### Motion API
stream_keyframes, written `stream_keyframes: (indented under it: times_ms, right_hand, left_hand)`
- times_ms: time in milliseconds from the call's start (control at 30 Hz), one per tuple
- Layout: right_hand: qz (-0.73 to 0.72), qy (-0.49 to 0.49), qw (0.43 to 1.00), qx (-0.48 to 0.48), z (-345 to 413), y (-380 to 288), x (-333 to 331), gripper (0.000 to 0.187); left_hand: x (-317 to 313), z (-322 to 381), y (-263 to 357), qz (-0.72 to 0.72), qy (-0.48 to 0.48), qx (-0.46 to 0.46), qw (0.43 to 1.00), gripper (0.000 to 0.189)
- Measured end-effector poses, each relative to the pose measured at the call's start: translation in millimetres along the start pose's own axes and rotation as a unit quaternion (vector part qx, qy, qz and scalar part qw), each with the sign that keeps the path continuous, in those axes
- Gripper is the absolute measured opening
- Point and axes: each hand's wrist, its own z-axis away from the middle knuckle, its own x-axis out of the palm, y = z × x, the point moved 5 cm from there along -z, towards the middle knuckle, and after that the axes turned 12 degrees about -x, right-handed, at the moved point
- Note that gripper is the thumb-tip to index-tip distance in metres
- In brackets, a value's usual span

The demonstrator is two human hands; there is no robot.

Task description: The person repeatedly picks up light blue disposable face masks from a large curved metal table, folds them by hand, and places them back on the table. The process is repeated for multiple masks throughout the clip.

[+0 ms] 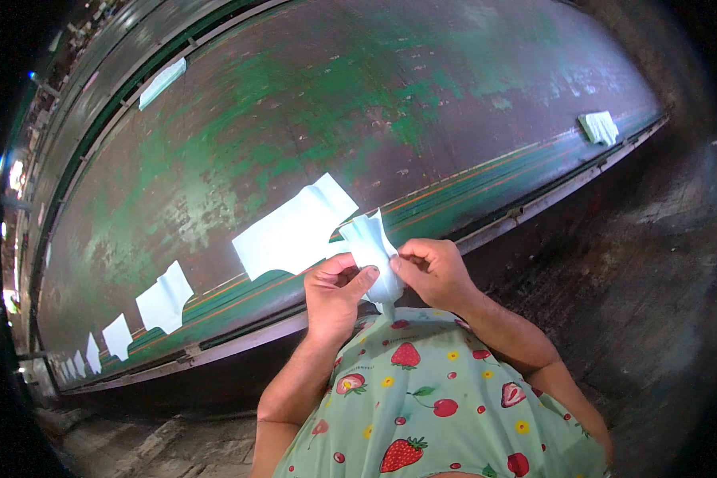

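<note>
A bunched, folded piece of pale blue-white fabric [377, 260] is held up in front of my body, over the near edge of a long table. My left hand [337, 293] pinches its left side between thumb and fingers. On the other side, my right hand [433, 272] grips the fabric's edge with thumb and forefinger. Just beyond my hands, a larger white cut fabric piece [293, 233] lies flat on the worn green and dark tabletop [334, 119]. Part of the held fabric hangs down towards my printed apron or garment [406, 388].
Several cut white pieces [164, 299] lie in a row along the near edge to the left. A folded pale cloth [599, 128] sits at the right end, another [162, 82] at the far left edge. A metal rail [508, 221] runs along the near side.
</note>
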Motion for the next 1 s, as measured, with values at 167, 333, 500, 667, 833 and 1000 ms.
stream_keyframes:
  times_ms: [167,333,500,667,833,1000]
  right_hand:
    - [0.069,-0.006,0.997,-0.038,-15,-6,7,0.014]
    - [0.143,-0.021,0.988,-0.053,-31,-4,1,0.009]
    - [0.087,-0.010,0.994,-0.068,-37,-8,-9,0.008]
    - [0.085,-0.043,0.991,-0.099,-42,-5,-43,0.007]
    - [0.072,-0.031,0.981,-0.178,-34,11,-107,0.010]
    - [0.047,-0.029,0.982,-0.183,-40,52,-190,0.012]
  left_hand:
    - [-7,-15,3,-0.033,0.034,-0.004,0.999,0.023]
    - [-6,-34,1,0.004,0.012,-0.026,1.000,0.023]
    - [4,-38,11,-0.014,0.013,-0.004,1.000,0.023]
    - [37,-38,12,-0.094,0.041,0.058,0.993,0.023]
    - [94,-49,-21,-0.061,0.069,0.070,0.993,0.027]
    - [125,-63,-44,0.061,0.165,0.070,0.982,0.037]
